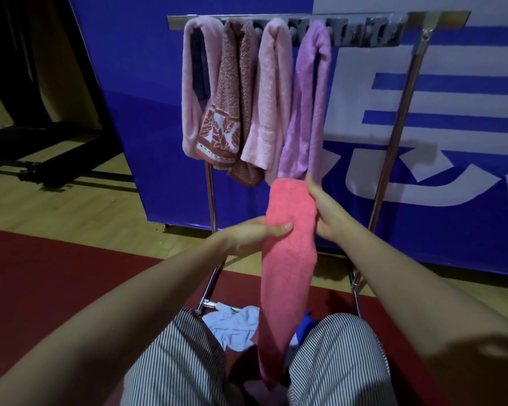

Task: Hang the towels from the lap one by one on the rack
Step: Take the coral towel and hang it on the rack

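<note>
one coral towel (pixel 288 247) hangs folded long and narrow at the centre of the frame, its tail reaching down between the striped trousers (pixel 182 361). the left hand (pixel 255 232) pinches it midway, thumb across the front; the right hand (pixel 326 212) holds its upper edge. a pale blue towel (pixel 232 323) waits at lower centre. this is mid-hanging: next, lift the coral towel to the rack (pixel 364 27) and drape it right of the lilac towel (pixel 308 98).
</note>
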Tool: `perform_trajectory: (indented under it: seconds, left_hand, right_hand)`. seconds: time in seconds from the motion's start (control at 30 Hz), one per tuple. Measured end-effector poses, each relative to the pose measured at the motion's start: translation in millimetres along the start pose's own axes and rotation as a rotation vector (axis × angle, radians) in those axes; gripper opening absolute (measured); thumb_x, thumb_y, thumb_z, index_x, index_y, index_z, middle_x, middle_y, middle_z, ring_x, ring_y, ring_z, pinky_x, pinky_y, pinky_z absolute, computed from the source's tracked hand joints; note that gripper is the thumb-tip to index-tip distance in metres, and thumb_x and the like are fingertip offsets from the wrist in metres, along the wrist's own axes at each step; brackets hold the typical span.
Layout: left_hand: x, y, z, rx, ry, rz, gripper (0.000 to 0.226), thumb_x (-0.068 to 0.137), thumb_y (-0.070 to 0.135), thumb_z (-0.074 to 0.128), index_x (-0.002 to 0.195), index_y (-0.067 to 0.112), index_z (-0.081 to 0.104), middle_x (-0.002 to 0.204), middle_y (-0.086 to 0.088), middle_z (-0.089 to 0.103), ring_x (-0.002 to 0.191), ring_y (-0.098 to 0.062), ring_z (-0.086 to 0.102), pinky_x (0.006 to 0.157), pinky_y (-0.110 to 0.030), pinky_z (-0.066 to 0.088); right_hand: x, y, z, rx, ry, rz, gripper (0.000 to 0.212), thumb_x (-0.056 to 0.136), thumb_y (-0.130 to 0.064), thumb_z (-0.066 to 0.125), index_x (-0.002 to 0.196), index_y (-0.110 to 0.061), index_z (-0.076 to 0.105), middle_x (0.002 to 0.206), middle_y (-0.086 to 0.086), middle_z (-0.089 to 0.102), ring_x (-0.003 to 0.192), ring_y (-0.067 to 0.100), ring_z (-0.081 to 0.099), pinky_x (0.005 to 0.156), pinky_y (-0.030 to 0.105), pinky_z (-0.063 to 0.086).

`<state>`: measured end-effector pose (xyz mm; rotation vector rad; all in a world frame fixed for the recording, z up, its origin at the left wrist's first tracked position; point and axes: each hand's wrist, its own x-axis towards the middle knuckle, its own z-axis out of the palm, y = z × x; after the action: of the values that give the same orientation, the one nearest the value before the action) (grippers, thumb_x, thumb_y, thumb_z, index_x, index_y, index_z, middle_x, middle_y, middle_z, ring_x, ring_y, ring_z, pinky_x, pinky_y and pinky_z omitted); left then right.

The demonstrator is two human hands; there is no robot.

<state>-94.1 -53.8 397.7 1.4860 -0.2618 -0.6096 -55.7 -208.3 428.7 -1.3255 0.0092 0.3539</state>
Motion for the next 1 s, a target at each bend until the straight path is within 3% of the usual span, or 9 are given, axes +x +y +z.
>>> perform_trajectory:
  seconds: [0.17, 0.27, 0.33, 0.43, 0.6, 0.73, 0.8, 0.9, 1.0]
  left_hand:
    - [-0.2, 35.3, -0.1, -0.098, 0.255, 0.101, 0.027, 0.096, 0.029, 0.047, 0.114, 0.012, 0.056, 0.099, -0.005, 0.065, 0.09, -0.018, 0.062, 0.078, -0.032, 0.054]
    - [3.2, 49.4, -7.0, -0.16, 0.422, 0.114, 0.03, 0.094, 0.035, 0.049, 0.113, 0.012, 0.054, 0.1, -0.004, 0.061, 0.092, -0.018, 0.058, 0.08, -0.031, 0.049]
    - [5.4, 48.2, -13.4, -0.202, 0.486, 0.061, 0.045, 0.091, 0.045, 0.051, 0.12, 0.011, 0.051, 0.108, -0.007, 0.059, 0.098, -0.021, 0.057, 0.086, -0.036, 0.047]
    - [5.8, 31.8, -21.6, -0.368, 0.437, -0.009, 0.075, 0.082, 0.07, 0.04, 0.126, 0.01, 0.051, 0.123, -0.015, 0.057, 0.116, -0.033, 0.052, 0.103, -0.05, 0.038]
    - [-5.8, -9.6, -27.5, -0.376, 0.11, -0.084, 0.097, 0.075, 0.083, 0.011, 0.118, 0.01, 0.06, 0.114, -0.012, 0.062, 0.107, -0.029, 0.058, 0.092, -0.04, 0.044]
    - [-14.1, -30.0, -13.1, -0.124, 0.054, 0.019, 0.042, 0.081, 0.042, 0.065, 0.113, 0.016, 0.057, 0.096, 0.003, 0.073, 0.088, -0.012, 0.069, 0.076, -0.026, 0.056]
    - [-12.5, -26.6, -9.6, -0.099, 0.21, 0.11, 0.019, 0.092, 0.019, 0.056, 0.11, 0.012, 0.058, 0.083, 0.003, 0.074, 0.073, -0.008, 0.069, 0.066, -0.022, 0.056]
    - [-8.0, -7.0, -14.7, -0.001, 0.421, 0.225, 0.02, 0.096, 0.021, 0.048, 0.104, 0.012, 0.064, 0.087, -0.004, 0.07, 0.076, -0.012, 0.066, 0.074, -0.027, 0.055]
    - [-3.1, 17.1, -17.2, 0.152, 0.413, 0.206, 0.021, 0.095, 0.026, 0.051, 0.09, 0.012, 0.067, 0.081, -0.004, 0.066, 0.07, -0.011, 0.061, 0.072, -0.028, 0.051]
  right_hand:
    - [-11.7, 29.9, -18.3, -0.017, -0.268, 0.202, 0.099, 0.059, -0.079, 0.028, 0.132, -0.015, 0.049, 0.127, 0.014, 0.059, 0.121, 0.027, 0.053, 0.098, 0.04, 0.046]
    - [-23.8, 45.8, -11.8, -0.035, -0.382, 0.28, 0.105, 0.053, -0.078, 0.044, 0.133, -0.011, 0.045, 0.126, 0.008, 0.058, 0.122, 0.023, 0.052, 0.096, 0.034, 0.048]
    - [-26.4, 46.7, -6.2, -0.109, -0.438, 0.248, 0.096, 0.046, -0.061, 0.076, 0.122, -0.007, 0.054, 0.11, 0.008, 0.067, 0.102, 0.02, 0.064, 0.084, 0.031, 0.056]
    - [-24.0, 37.3, 1.5, -0.041, -0.366, 0.148, 0.056, 0.076, -0.022, 0.067, 0.125, -0.002, 0.05, 0.105, 0.012, 0.066, 0.093, 0.022, 0.065, 0.086, 0.034, 0.054]
    - [-11.9, 19.2, 7.5, 0.306, -0.202, 0.024, 0.036, 0.095, -0.021, 0.046, 0.126, -0.003, 0.05, 0.096, 0.008, 0.071, 0.087, 0.016, 0.069, 0.078, 0.03, 0.056]
    - [-3.0, 15.2, 5.4, 0.388, -0.076, -0.039, 0.03, 0.098, -0.026, 0.04, 0.113, -0.005, 0.056, 0.091, 0.005, 0.072, 0.094, 0.018, 0.061, 0.103, 0.038, 0.04]
    - [1.5, 19.0, 1.2, 0.415, -0.033, 0.02, 0.035, 0.099, -0.031, 0.037, 0.112, -0.005, 0.057, 0.102, 0.012, 0.071, 0.096, 0.02, 0.06, 0.104, 0.038, 0.04]
    - [1.3, 23.6, -17.0, 0.052, -0.013, 0.361, 0.074, 0.095, -0.058, 0.018, 0.126, 0.002, 0.048, 0.128, 0.019, 0.056, 0.113, 0.032, 0.056, 0.081, 0.04, 0.05]
    - [-12.9, 16.3, -32.1, -0.786, -0.135, 0.643, 0.101, 0.087, -0.067, -0.007, 0.098, 0.007, 0.061, 0.091, 0.02, 0.072, 0.088, 0.028, 0.066, 0.068, 0.032, 0.051]
